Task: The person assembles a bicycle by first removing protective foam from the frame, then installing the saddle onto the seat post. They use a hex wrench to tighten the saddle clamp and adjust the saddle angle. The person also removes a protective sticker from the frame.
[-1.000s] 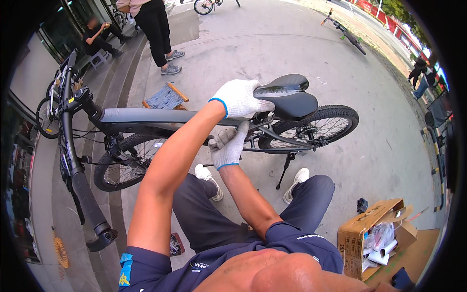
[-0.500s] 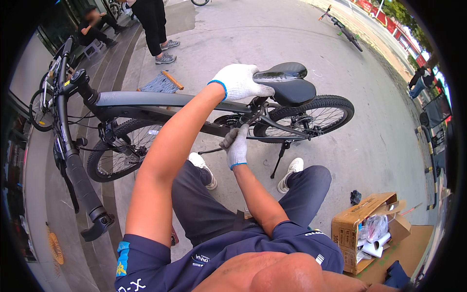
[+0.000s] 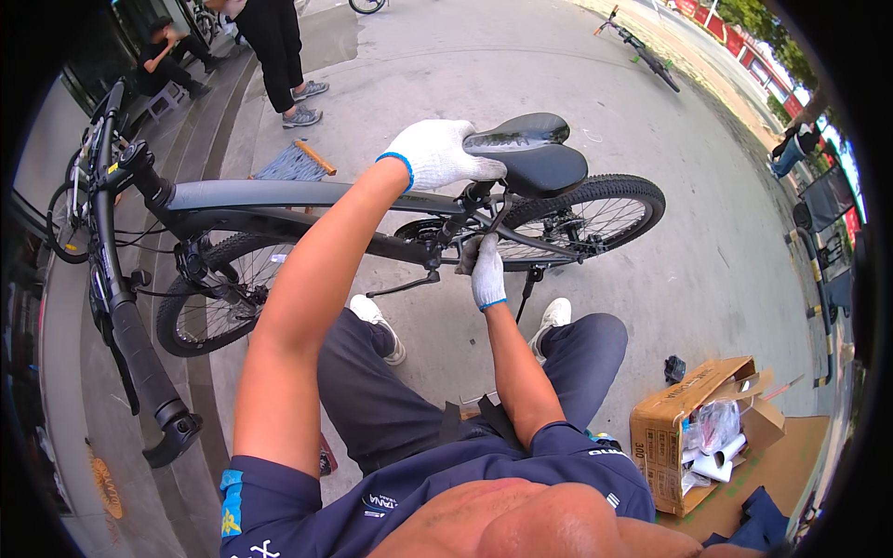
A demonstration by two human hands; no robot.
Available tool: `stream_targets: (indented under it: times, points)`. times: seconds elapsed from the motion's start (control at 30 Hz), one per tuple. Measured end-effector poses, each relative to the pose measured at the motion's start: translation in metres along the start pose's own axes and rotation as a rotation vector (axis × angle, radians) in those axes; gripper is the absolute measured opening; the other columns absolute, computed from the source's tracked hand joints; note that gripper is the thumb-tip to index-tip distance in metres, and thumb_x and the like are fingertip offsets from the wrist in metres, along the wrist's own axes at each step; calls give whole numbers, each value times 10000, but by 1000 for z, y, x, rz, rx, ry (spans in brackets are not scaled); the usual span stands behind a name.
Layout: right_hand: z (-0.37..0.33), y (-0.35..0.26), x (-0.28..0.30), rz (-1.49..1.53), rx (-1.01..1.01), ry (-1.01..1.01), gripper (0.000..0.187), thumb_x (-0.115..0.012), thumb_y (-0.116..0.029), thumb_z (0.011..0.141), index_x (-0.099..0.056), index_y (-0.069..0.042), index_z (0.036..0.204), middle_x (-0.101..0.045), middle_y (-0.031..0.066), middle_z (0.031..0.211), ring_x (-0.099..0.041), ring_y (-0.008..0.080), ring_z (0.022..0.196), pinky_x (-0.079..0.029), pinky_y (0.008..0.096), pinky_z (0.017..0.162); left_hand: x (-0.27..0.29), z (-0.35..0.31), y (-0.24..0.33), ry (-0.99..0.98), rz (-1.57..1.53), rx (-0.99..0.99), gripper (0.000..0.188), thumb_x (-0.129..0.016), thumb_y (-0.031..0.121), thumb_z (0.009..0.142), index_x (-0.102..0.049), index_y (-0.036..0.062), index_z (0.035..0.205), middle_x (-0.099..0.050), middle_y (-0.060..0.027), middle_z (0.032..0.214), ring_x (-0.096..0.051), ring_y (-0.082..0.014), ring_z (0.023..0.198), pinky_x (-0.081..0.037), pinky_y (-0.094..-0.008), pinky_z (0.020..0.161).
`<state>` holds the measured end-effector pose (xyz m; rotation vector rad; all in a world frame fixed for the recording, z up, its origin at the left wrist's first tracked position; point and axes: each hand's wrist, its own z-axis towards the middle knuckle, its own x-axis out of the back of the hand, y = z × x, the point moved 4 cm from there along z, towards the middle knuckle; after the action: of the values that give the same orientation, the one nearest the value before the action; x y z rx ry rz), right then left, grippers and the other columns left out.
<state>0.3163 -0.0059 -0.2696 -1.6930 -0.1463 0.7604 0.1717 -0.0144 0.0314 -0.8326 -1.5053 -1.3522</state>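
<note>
A dark grey bicycle [image 3: 270,193] stands upright across in front of me, handlebar to the left and rear wheel [image 3: 642,212] to the right. My left hand [image 3: 437,154], in a white knit glove with a blue cuff, is closed round the nose of the black saddle [image 3: 544,172]. Lower down, my right hand [image 3: 487,276], gloved in white with greyish fingers, has its fingers curled up beside the frame behind the seat tube [image 3: 453,228]. What those fingers hold, if anything, is hidden. A kickstand [image 3: 526,293] reaches down near the rear wheel.
The handlebar grip [image 3: 153,367] juts toward me at left. An opened cardboard box [image 3: 659,456] with plastic and paper stands at lower right. Behind the bicycle are a small folding stool [image 3: 296,163] and a standing person [image 3: 270,56]; another bicycle [image 3: 651,60] lies farther off.
My right hand has moved right along the frame, from beside the crank area to behind the seat tube. My left hand stays on the saddle. The whole view has shifted slightly.
</note>
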Motion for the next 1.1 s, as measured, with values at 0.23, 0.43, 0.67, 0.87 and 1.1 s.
stream_targets:
  times: [0.23, 0.43, 0.67, 0.87, 1.1]
  points:
    - [25, -2, 47, -79, -54, 41, 657, -462, -602, 1167, -761, -37, 1017, -749, 60, 906, -689, 168, 764, -590, 342, 743, 6, -6, 3, -34, -20, -3, 906, -753, 799, 822, -762, -2, 1246, -787, -252, 1164, -753, -392, 1095, -564, -435, 977]
    - [31, 6, 48, -42, -39, -64, 680, -487, -676, 1129, -746, -51, 1065, -763, 95, 928, -725, 232, 801, -603, 395, 741, 10, -10, 8, -36, -44, -5, 904, -758, 792, 806, -764, -7, 1228, -785, -264, 1144, -758, -399, 1076, -565, -438, 958]
    - [17, -9, 51, -171, -25, 203, 525, -581, -482, 1148, -770, -11, 1015, -753, 53, 889, -697, 143, 773, -569, 304, 724, 11, -11, 9, -25, -39, -4, 892, -762, 781, 805, -764, -8, 1222, -783, -274, 1141, -757, -408, 1076, -564, -443, 960]
    - [17, -2, 46, -49, -284, 257, 610, -621, -687, 1067, -734, -88, 1048, -749, 35, 877, -712, 166, 716, -607, 325, 660, 9, -12, 9, -20, -49, 3, 885, -756, 777, 810, -765, 3, 1237, -783, -273, 1163, -754, -411, 1095, -563, -444, 973]
    - [27, 7, 39, -29, -302, 202, 632, -565, -748, 1062, -680, -127, 1037, -668, 9, 788, -631, 141, 615, -513, 305, 525, 10, -11, 9, -8, -36, 13, 879, -764, 769, 807, -764, 7, 1244, -786, -266, 1162, -755, -410, 1100, -566, -449, 975]
